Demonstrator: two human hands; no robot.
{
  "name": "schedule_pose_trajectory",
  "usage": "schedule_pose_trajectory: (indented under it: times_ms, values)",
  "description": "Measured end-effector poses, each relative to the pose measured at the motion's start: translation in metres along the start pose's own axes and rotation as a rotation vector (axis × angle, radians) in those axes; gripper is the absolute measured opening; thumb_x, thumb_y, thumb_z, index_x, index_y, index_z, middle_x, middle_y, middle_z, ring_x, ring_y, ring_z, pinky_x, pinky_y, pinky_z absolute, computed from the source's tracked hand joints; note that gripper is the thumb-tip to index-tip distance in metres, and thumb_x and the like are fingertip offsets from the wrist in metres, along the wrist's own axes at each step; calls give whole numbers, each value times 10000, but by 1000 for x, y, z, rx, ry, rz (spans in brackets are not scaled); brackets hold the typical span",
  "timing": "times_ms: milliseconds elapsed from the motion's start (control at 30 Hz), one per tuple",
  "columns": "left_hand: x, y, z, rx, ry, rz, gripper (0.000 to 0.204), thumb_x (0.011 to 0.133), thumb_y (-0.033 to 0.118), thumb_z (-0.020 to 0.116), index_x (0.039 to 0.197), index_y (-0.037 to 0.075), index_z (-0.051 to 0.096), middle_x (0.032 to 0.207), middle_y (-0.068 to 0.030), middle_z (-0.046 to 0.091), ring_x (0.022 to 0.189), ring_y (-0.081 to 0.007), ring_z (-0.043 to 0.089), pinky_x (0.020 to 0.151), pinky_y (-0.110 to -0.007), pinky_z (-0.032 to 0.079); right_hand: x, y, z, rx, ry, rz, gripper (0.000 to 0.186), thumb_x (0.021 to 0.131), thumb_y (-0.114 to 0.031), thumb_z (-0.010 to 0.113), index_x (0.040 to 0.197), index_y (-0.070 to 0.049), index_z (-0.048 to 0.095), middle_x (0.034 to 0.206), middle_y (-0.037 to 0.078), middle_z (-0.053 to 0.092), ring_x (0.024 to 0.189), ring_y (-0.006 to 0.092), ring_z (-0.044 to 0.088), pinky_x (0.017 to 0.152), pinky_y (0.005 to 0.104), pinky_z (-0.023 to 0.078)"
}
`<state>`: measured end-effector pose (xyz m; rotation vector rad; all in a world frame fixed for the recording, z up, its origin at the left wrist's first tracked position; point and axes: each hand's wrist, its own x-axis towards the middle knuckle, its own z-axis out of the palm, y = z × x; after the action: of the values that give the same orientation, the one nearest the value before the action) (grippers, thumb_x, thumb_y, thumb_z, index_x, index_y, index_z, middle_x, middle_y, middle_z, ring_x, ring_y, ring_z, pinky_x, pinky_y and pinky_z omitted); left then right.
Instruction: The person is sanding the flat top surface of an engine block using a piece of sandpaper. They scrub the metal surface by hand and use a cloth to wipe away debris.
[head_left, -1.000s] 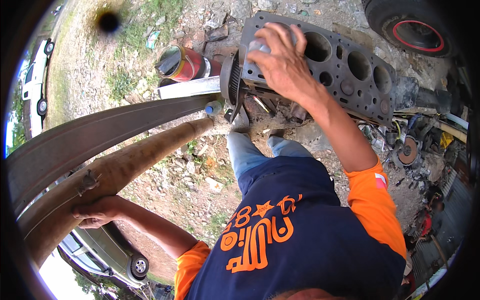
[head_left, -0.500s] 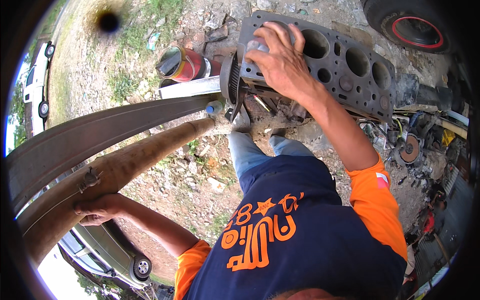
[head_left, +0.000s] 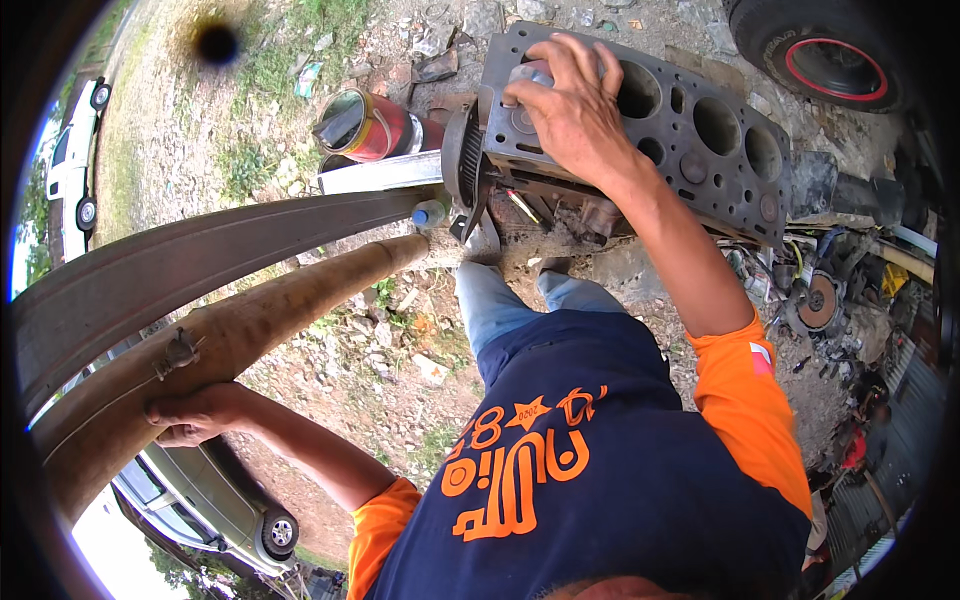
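Head view, looking straight down: the right hand [head_left: 570, 110] is pressing on the near end of a grey engine block [head_left: 690, 130], fingers curled down over a pale grey rounded object [head_left: 533, 75] that is sitting at the first cylinder bore; what that object is cannot be told, as the hand is covering most of it. The block is lying flat on top, its row of round bores running off to the right, with a toothed pulley or gear [head_left: 462, 158] showing at its left end. The left hand [head_left: 195, 415] is resting with fingers wrapped loosely over a thick rusty-brown pipe [head_left: 260, 315] that is slanting up toward the block; a grey metal strip [head_left: 200, 250] is running alongside it. A red tin can [head_left: 365, 125] is lying on its side on the stony ground just left of the block. A tyre with a red rim [head_left: 825, 60] is sitting at the upper right. An angle grinder disc [head_left: 818, 300] is lying among the clutter at the right.
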<state>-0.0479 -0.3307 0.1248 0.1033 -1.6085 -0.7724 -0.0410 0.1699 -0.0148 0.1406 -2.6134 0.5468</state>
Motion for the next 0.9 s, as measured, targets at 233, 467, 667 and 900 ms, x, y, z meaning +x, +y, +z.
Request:
schedule_pose_trajectory:
  times_ms: [233,467,667,900]
  values:
    - [-1,7,0,14,29,-13,771,1061,489,672,1267,-226,469,1200,-338,579,1099,-341,677,948,-433,578,-5,-3,2,12,-22,0,198,943,-69,708,1031,-172,853,1386,125,630,1486,330,450,1265,665,123]
    - [0,3,-1,-11,22,-8,706,1063,468,675,1229,-193,490,1158,-301,592,1053,-302,674,924,-425,574,-6,-5,2,-17,9,35,180,949,-87,720,1033,-173,854,1382,132,639,1509,330,432,1271,658,92]
    - [-1,8,3,-31,21,16,692,1062,459,676,1229,-189,496,1154,-289,597,1045,-294,673,920,-422,573,-4,-3,2,12,35,46,192,943,-88,704,1037,-158,855,1389,136,627,1506,326,427,1263,660,93]
    - [0,4,2,15,29,25,701,1061,477,674,1213,-185,501,1145,-283,595,1039,-295,672,914,-421,575,-5,-4,2,-14,22,59,207,934,-73,714,1042,-174,859,1376,126,632,1486,324,448,1261,649,124]
